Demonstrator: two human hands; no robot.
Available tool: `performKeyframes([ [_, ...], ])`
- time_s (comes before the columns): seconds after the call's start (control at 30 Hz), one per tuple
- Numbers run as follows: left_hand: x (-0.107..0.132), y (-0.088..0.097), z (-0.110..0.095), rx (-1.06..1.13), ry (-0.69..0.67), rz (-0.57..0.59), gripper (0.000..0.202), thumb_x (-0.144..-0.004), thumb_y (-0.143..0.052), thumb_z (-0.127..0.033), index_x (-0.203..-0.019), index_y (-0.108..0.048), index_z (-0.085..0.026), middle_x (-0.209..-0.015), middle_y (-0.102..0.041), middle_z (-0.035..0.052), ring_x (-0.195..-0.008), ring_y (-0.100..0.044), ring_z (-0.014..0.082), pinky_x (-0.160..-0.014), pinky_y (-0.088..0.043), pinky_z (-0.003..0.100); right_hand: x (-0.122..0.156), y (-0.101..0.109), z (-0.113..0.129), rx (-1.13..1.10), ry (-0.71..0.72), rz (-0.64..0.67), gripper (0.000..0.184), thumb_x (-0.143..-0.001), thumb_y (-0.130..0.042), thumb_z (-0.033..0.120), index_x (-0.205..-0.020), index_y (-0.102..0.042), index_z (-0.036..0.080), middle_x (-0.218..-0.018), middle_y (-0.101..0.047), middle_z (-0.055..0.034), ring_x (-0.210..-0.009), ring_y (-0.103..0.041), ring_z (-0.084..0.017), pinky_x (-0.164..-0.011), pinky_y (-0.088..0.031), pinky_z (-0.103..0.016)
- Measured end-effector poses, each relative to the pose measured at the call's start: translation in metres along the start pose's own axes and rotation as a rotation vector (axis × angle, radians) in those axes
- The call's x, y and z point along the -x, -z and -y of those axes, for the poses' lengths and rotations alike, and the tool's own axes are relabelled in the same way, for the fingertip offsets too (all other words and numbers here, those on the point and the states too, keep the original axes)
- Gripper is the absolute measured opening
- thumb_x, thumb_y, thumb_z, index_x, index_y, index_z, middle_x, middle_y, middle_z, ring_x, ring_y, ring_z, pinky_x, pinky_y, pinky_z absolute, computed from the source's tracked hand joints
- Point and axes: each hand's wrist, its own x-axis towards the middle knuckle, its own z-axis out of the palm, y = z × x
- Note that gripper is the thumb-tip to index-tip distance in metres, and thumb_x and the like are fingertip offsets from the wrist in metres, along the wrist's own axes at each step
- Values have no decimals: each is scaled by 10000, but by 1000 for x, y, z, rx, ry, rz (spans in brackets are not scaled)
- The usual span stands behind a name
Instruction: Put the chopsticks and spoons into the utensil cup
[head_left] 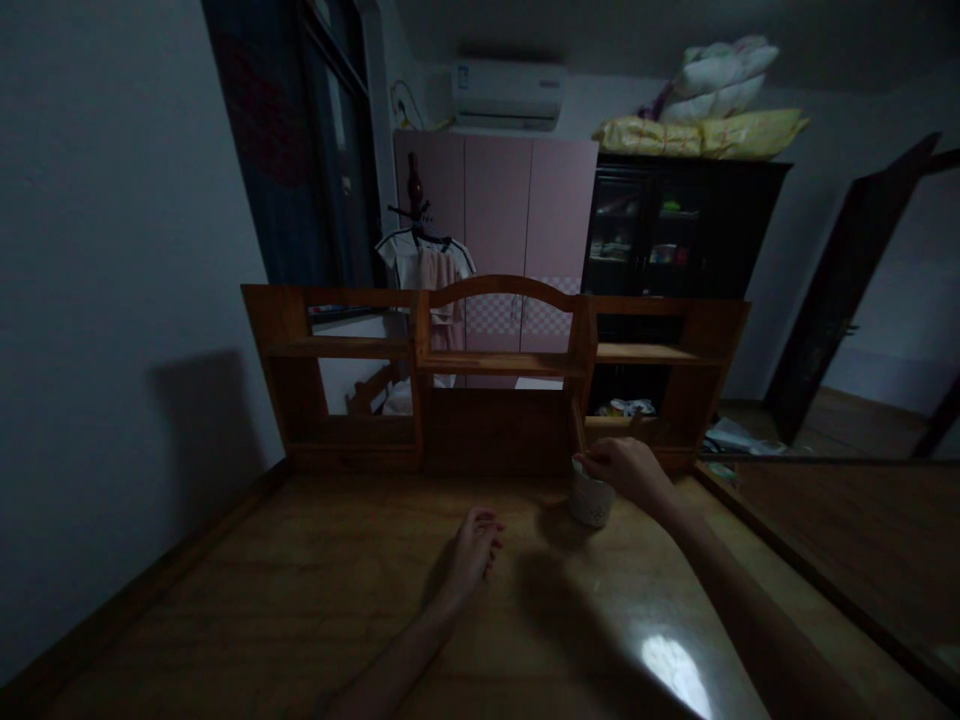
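Observation:
A pale cup-shaped holder with small dark marks or holes near its base is at the back right of the wooden desktop. My right hand reaches over it from the right, with fingers closed at its rim; the fingertips are partly hidden. A narrow wooden strip rises just above those fingers, and I cannot tell whether it is in the hand or part of the shelf behind. My left hand is held over the middle of the desktop, holding nothing, its fingers loosely curled and apart.
A wooden shelf unit with several compartments lines the desk's back edge. A raised wooden edge runs along the desk's right side. The white wall stands at the left. Behind are a pink wardrobe and a dark cabinet.

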Motion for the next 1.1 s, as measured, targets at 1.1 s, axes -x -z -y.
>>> performKeyframes([
  [1.1, -1, 2, 1, -21, 45, 7, 297, -735, -555, -388, -955, -493, -198, -891, -636, 48, -582, -575, 108, -404, -350, 167, 41, 36, -45, -419, -234, -1070, 429, -958, -363, 303, -670, -661, 189, -753, -636, -55, -741, -580, -190, -742, -418, -339],
])
